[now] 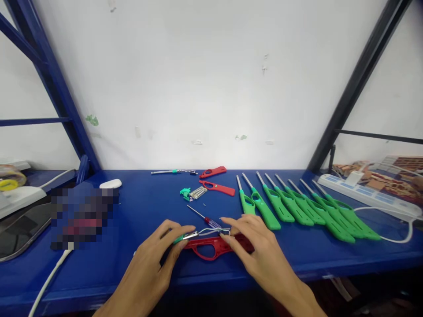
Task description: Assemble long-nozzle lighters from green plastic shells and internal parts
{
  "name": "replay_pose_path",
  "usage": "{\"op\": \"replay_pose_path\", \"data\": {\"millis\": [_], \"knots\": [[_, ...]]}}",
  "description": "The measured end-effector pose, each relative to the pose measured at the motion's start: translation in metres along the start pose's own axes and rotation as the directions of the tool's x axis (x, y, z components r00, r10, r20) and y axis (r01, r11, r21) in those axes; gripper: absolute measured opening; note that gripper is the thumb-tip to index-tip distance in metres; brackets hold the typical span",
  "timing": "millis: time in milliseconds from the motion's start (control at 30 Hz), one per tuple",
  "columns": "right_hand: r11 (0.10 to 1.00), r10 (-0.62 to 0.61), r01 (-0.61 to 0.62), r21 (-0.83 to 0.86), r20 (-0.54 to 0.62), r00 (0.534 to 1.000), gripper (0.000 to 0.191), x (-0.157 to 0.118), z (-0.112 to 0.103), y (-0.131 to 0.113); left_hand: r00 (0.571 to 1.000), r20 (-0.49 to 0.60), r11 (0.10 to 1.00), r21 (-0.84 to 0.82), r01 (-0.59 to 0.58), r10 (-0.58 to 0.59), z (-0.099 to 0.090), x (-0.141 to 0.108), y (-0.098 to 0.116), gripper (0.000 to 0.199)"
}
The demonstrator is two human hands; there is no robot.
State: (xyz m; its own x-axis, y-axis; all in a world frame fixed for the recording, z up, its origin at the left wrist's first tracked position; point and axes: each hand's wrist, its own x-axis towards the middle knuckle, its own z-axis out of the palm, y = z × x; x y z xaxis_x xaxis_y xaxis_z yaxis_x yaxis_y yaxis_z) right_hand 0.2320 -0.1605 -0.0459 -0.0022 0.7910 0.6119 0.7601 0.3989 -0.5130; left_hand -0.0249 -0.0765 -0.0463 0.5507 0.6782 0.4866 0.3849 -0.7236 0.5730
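Observation:
A red lighter shell half [210,247] lies near the table's front edge, its trigger loop toward me. My left hand [161,253] pinches a metal rod piece with a green part [185,237] over the shell's left end. White wires [211,229] run from that piece to the right. My right hand [253,240] is at the shell's right end, thumb and fingertips closed around the wire ends; what exactly they grip is too small to tell. Just behind the wires lies a screwdriver [211,223] with a clear red handle, its shaft pointing back left.
Several green lighters [294,204] lie in a row at right. Behind the screwdriver are red shell halves [218,188], a green part [185,193], metal pieces [198,193] and a wired rod [165,171]. Power strips [370,196] and a phone [24,231] flank the table.

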Motion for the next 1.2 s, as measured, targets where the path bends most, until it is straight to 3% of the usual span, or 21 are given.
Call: {"op": "replay_pose_path", "data": {"millis": [167, 333, 433, 733, 1200], "knots": [[0.989, 0.109, -0.114, 0.099, 0.059, 0.992, 0.013, 0.01, -0.004, 0.003, 0.995, -0.097, 0.999, 0.001, -0.038, 0.038, 0.001, 0.001, 0.001, 0.027], [0.975, 0.179, -0.183, 0.123, 0.045, 0.983, 0.01, 0.011, -0.007, 0.003, 0.981, -0.144, 0.991, -0.014, -0.134, 0.131, 0.001, 0.003, 0.006, 0.016], [0.976, 0.185, -0.188, 0.107, 0.039, 0.982, 0.009, 0.008, -0.006, -0.002, 0.984, -0.127, 0.991, -0.016, -0.131, 0.128, 0.001, 0.002, 0.006, 0.013], [0.997, 0.045, -0.043, -0.059, 0.032, 0.998, 0.011, 0.0, -0.001, -0.005, 0.997, -0.075, 0.998, 0.055, -0.03, 0.034, 0.0, 0.0, 0.004, 0.024], [0.997, -0.031, 0.036, -0.068, 0.07, 0.997, 0.01, -0.004, 0.0, -0.001, 0.99, -0.116, 0.992, 0.106, -0.071, 0.083, -0.001, -0.001, 0.009, 0.02]]}}
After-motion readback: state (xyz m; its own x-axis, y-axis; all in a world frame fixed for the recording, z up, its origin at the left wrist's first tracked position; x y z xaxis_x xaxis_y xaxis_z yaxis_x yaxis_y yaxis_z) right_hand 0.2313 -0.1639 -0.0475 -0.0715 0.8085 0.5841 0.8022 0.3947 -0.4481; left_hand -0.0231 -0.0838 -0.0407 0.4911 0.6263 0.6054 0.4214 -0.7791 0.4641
